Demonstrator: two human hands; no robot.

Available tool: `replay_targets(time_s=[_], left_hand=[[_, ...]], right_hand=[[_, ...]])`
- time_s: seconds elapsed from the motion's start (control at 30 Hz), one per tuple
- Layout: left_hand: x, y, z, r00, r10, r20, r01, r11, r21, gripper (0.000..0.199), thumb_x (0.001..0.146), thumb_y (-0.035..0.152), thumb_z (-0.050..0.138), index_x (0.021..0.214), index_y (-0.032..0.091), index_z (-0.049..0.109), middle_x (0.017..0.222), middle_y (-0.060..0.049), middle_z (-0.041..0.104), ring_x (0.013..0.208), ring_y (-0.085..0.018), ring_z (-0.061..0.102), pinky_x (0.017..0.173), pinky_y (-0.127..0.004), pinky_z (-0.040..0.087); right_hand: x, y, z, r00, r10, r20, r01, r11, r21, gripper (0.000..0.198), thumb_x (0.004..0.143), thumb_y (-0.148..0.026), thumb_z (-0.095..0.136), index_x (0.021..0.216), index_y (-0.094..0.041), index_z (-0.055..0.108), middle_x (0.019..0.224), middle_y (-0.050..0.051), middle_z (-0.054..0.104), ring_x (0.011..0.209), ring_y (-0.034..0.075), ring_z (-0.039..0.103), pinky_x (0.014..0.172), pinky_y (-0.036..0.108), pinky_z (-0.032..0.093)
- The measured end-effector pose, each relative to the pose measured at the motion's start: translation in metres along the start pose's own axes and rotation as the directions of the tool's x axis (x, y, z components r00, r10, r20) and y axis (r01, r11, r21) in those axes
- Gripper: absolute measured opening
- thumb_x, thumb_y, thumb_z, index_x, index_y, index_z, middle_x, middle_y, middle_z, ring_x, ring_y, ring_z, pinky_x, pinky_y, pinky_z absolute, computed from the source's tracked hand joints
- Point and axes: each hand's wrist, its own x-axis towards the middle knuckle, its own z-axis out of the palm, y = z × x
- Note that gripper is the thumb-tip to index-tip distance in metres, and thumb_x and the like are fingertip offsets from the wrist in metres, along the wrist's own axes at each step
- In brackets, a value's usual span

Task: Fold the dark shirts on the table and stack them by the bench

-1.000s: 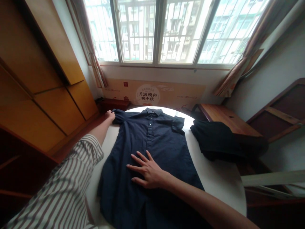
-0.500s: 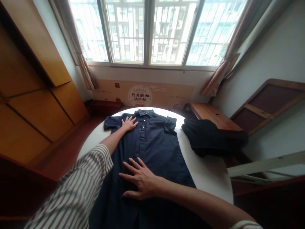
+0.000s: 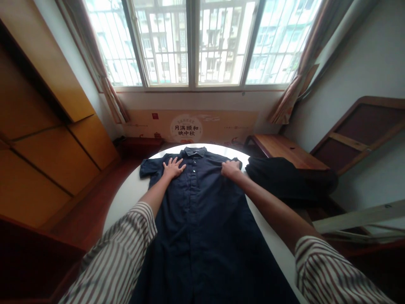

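A navy short-sleeved shirt point(image 3: 202, 211) lies face up and spread out, its collar toward the window and white buttons down the front. My left hand point(image 3: 174, 168) rests flat on the shirt's upper left chest, fingers spread. Over at the right shoulder, my right hand point(image 3: 230, 167) is closed with its fingers curled on the cloth beside the right sleeve. The lower end of the shirt runs out of view at the bottom.
Beneath the shirt is a round white table point(image 3: 123, 202). Folded black cloth point(image 3: 278, 177) lies at its right edge. Beyond stand a wooden bench point(image 3: 284, 150) on the right and yellow cabinets point(image 3: 41, 164) on the left. A barred window point(image 3: 193, 42) is ahead.
My right hand has moved from the middle of the shirt up to its right sleeve, and its spread fingers have closed. My left hand stays on the chest.
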Motion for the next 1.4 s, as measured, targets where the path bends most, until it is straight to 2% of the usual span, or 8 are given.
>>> replay_targets(time_s=[0.17, 0.37, 0.63, 0.77, 0.97, 1.1, 1.23, 1.4], left_hand=[[-0.003, 0.004, 0.0, 0.998, 0.002, -0.067, -0.007, 0.997, -0.075, 0.059, 0.093, 0.063, 0.035, 0.147, 0.038, 0.041, 0.157, -0.003, 0.035, 0.145, -0.035, 0.024, 0.113, -0.066, 0.016], [-0.001, -0.021, -0.019, 0.951, -0.155, -0.266, 0.118, 0.981, -0.152, 0.048, 0.097, 0.017, 0.028, 0.14, 0.019, 0.049, 0.134, -0.011, 0.059, 0.124, -0.023, 0.053, 0.107, -0.037, 0.039], [0.005, -0.097, -0.049, 0.914, -0.339, -0.223, 0.333, 0.941, -0.067, 0.032, 0.087, 0.037, 0.057, 0.112, 0.022, 0.069, 0.129, -0.015, 0.059, 0.121, -0.038, 0.051, 0.096, -0.049, 0.046], [0.006, -0.113, -0.057, 0.904, -0.366, -0.222, 0.364, 0.93, -0.049, 0.025, 0.09, 0.035, 0.052, 0.099, 0.024, 0.072, 0.122, -0.011, 0.063, 0.115, -0.031, 0.055, 0.096, -0.045, 0.046], [0.005, -0.121, -0.074, 0.825, -0.5, -0.264, 0.51, 0.859, -0.033, 0.027, 0.084, 0.028, 0.057, 0.103, 0.014, 0.07, 0.12, -0.023, 0.06, 0.119, -0.041, 0.05, 0.096, -0.055, 0.041], [0.007, -0.106, -0.076, 0.869, -0.403, -0.285, 0.422, 0.906, 0.005, 0.031, 0.081, 0.023, 0.058, 0.111, 0.017, 0.067, 0.124, -0.019, 0.058, 0.121, -0.038, 0.048, 0.102, -0.054, 0.037], [-0.003, -0.078, -0.067, 0.951, -0.023, -0.307, 0.062, 0.991, 0.119, 0.035, 0.09, 0.023, 0.046, 0.12, 0.021, 0.064, 0.132, -0.014, 0.056, 0.127, -0.032, 0.045, 0.11, -0.049, 0.029], [-0.02, -0.062, -0.046, 0.999, 0.049, 0.013, -0.05, 0.997, 0.06, 0.05, 0.096, 0.052, 0.039, 0.142, 0.035, 0.048, 0.156, -0.004, 0.037, 0.142, -0.034, 0.03, 0.112, -0.063, 0.02]], right_hand=[[0.005, 0.015, 0.003, 0.99, 0.131, 0.044, -0.13, 0.991, -0.025, 0.038, 0.09, -0.026, 0.048, 0.116, -0.006, 0.07, 0.111, 0.03, 0.066, 0.106, 0.045, 0.062, 0.082, 0.066, 0.045], [0.016, -0.018, 0.009, 0.97, -0.216, -0.108, 0.224, 0.972, 0.071, 0.041, 0.097, -0.027, 0.04, 0.132, -0.019, 0.059, 0.139, 0.015, 0.055, 0.128, 0.028, 0.05, 0.106, 0.041, 0.038], [0.052, -0.032, 0.05, 0.977, -0.165, -0.131, 0.189, 0.963, 0.193, 0.06, 0.098, -0.058, 0.027, 0.154, -0.034, 0.028, 0.163, 0.004, 0.019, 0.144, 0.041, 0.023, 0.11, 0.066, 0.022], [0.055, -0.03, 0.067, 0.988, -0.106, -0.116, 0.127, 0.972, 0.197, 0.063, 0.096, -0.065, 0.023, 0.154, -0.039, 0.026, 0.163, 0.003, 0.019, 0.147, 0.039, 0.017, 0.114, 0.062, 0.011], [0.057, -0.03, 0.069, 0.989, -0.106, -0.105, 0.125, 0.973, 0.195, 0.065, 0.095, -0.066, 0.021, 0.153, -0.038, 0.028, 0.163, 0.002, 0.019, 0.147, 0.039, 0.016, 0.115, 0.061, 0.01], [0.057, -0.03, 0.069, 0.99, -0.095, -0.109, 0.116, 0.972, 0.203, 0.066, 0.095, -0.067, 0.02, 0.153, -0.038, 0.028, 0.163, 0.002, 0.019, 0.147, 0.04, 0.015, 0.114, 0.062, 0.009], [0.062, -0.031, 0.069, 0.992, -0.088, -0.092, 0.106, 0.972, 0.21, 0.068, 0.094, -0.069, 0.02, 0.154, -0.038, 0.027, 0.164, 0.004, 0.017, 0.147, 0.04, 0.013, 0.114, 0.064, 0.008], [0.073, -0.03, 0.063, 0.997, -0.069, -0.035, 0.075, 0.973, 0.218, 0.069, 0.093, -0.07, 0.022, 0.154, -0.038, 0.025, 0.164, 0.003, 0.015, 0.147, 0.042, 0.01, 0.113, 0.066, 0.006]])
